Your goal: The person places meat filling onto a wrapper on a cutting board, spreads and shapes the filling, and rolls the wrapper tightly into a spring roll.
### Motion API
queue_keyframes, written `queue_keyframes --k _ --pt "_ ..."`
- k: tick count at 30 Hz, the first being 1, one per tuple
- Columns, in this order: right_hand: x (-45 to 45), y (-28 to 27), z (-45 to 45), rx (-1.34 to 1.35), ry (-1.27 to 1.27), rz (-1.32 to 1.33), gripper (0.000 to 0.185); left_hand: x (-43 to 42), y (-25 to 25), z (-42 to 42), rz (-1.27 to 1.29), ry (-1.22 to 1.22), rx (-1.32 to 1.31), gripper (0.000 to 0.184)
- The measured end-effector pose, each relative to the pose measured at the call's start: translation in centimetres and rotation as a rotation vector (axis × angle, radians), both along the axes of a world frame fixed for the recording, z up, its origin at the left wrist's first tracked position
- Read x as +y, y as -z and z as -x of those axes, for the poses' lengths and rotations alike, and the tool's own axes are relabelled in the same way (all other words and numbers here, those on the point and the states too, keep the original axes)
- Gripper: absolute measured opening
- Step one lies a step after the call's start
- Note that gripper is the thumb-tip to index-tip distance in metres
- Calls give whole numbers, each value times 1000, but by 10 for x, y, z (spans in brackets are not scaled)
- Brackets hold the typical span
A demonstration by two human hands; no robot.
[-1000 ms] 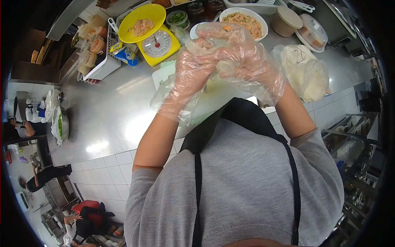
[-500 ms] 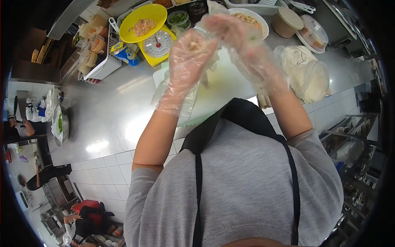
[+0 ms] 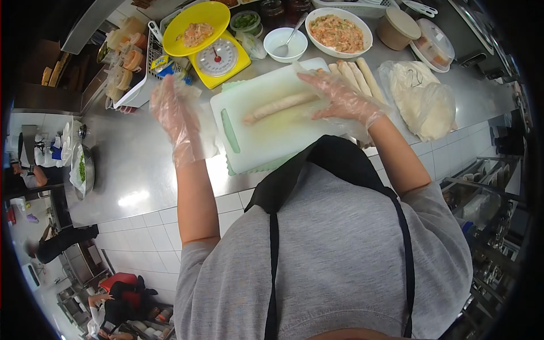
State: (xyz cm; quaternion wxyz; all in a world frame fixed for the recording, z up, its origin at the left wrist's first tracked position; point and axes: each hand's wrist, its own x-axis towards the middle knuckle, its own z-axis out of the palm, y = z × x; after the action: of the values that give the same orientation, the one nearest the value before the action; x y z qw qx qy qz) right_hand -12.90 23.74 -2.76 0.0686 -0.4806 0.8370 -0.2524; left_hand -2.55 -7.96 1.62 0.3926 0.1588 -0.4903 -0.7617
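Note:
A long, pale uncooked roll (image 3: 280,107) lies slantwise on the white cutting board (image 3: 249,156), its right end partly hidden. My right hand (image 3: 345,101), in a clear plastic glove, is held with fingers spread beside that end; I cannot tell whether it touches the roll. Off the board's left side, over the steel counter, my gloved left hand (image 3: 173,110) has its fingers raised and slightly blurred, with nothing visible in it. Several finished rolls (image 3: 362,79) lie side by side beyond my right hand. A large white bowl of minced orange filling (image 3: 337,33) stands behind them.
A yellow kitchen scale (image 3: 218,59) carries a pan with some filling. A small white bowl (image 3: 286,45) with a spoon stands behind the board. At right lies a plastic bag of pale wrappers (image 3: 416,96). A white basket (image 3: 136,93) of containers stands at left. Other people appear far left.
My hands have parted from above the back of the board. The left went left past the board, and the right came down over its right side. The roll, bowls and finished rolls are now uncovered.

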Motion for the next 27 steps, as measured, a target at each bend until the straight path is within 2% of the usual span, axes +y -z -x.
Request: queue_keyframes --k 2,3,5,7,9,13,15,17,19,21,22,23,24,26,27 --pt "8 4 -6 164 67 -132 84 -1 3 -18 188 -87 -187 16" --pt "7 8 -11 162 64 -134 84 3 9 -22 187 -89 -190 16" --pt "7 22 -25 186 104 -77 86 26 27 -27 1013 -134 -367 29" --pt "-5 31 -38 199 95 -131 85 67 44 -32 1304 74 -482 58" --pt "-18 46 -46 211 92 -188 85 97 67 -37 1605 335 -720 77" --pt "-33 53 -42 219 168 -156 83 113 97 -20 1721 407 -793 80" --pt "-33 46 -30 219 169 -185 82 105 104 -5 1784 346 -863 79" --pt "-28 43 -8 236 54 -129 57 94 90 10 1747 444 -883 77" --pt "-31 59 20 186 32 -92 55 82 84 15 1713 545 -890 75" --pt "-28 64 28 137 20 -57 55 71 86 17 1739 553 -706 65" --pt "-31 60 29 22 21 -24 48 66 86 18 1746 558 -696 65" --pt "-33 56 29 -94 22 12 42 61 85 19 1695 598 -614 62" --pt "-35 53 29 -94 32 14 42 58 86 20 1641 638 -533 60" --pt "-33 32 23 -6 -52 -225 41 60 75 26 1650 695 -521 59" --pt "-26 28 18 -6 -41 -223 41 62 68 29 1653 746 -519 58"
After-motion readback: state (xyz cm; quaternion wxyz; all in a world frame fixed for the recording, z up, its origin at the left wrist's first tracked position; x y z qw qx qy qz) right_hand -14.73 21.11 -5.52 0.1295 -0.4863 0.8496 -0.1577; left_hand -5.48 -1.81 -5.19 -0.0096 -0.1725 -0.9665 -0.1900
